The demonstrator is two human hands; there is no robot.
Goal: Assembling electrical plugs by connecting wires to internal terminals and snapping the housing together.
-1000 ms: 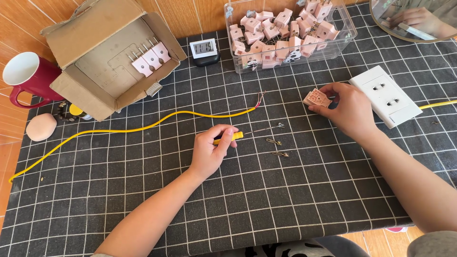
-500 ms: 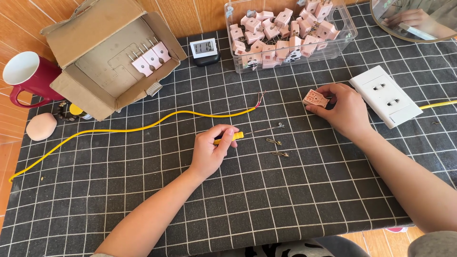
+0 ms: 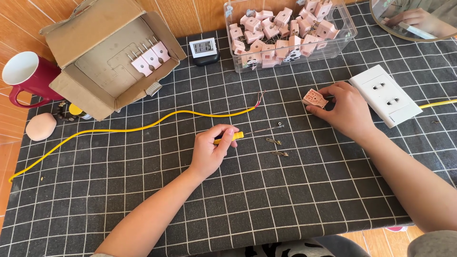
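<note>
My left hand (image 3: 211, 153) rests on the black checked mat, closed around a yellow-handled screwdriver (image 3: 234, 136) whose thin shaft points right toward a small screw (image 3: 280, 126). Two metal prongs (image 3: 276, 146) lie just below the shaft. My right hand (image 3: 346, 110) lies on the mat with its fingertips on a small pink plug body (image 3: 313, 98) that sits on the mat. A yellow cable (image 3: 138, 128) with bared wire ends runs from the left edge to the middle.
An open cardboard box (image 3: 109, 57) with pink plugs stands at back left, a red mug (image 3: 26, 76) beside it. A clear bin (image 3: 290, 33) of pink plugs, a small digital clock (image 3: 203, 50) and a white double socket (image 3: 384, 95) sit behind.
My right hand has lowered the pink plug body from the air to the mat. My left hand has stayed in place with the screwdriver.
</note>
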